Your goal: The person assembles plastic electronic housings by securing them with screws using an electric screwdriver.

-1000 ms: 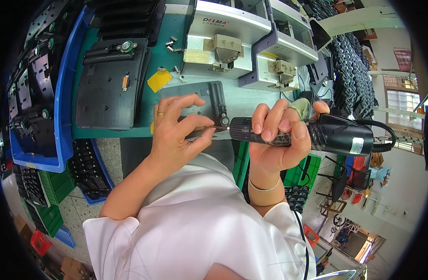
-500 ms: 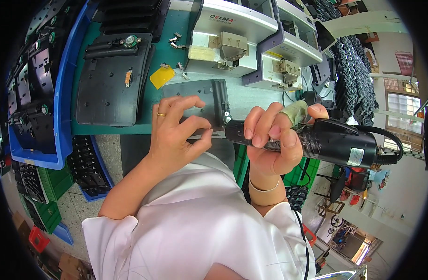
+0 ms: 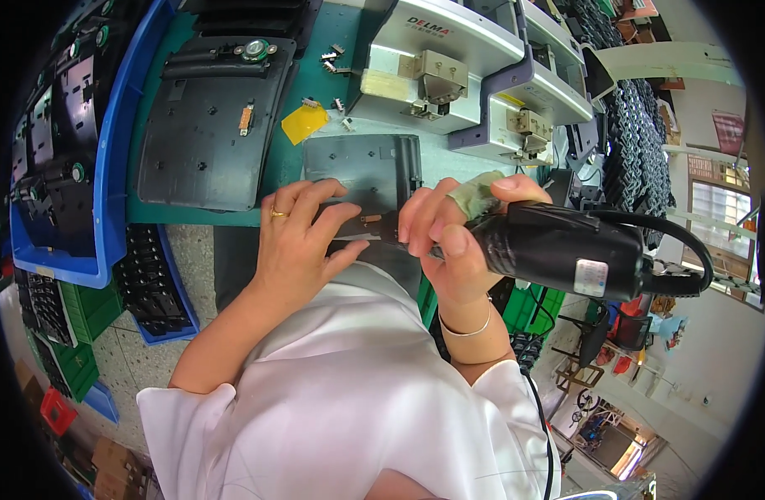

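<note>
Right grip [image 3: 451, 237] clasps black, white-labelled driver [image 3: 557, 243] right of dark panel [image 3: 349, 160]; left grip [image 3: 295, 242] spread at panel's near-left corner

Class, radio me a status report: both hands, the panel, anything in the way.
Left hand open at dark panel; right hand gripping black power driver. Panel lying on bench. Right fingers blocking view of part of panel's right edge.

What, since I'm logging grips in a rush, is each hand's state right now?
Left hand: open, thumb and index fingertip apart, nothing visibly held.
Right hand: closed around the black corded electric screwdriver.
</note>
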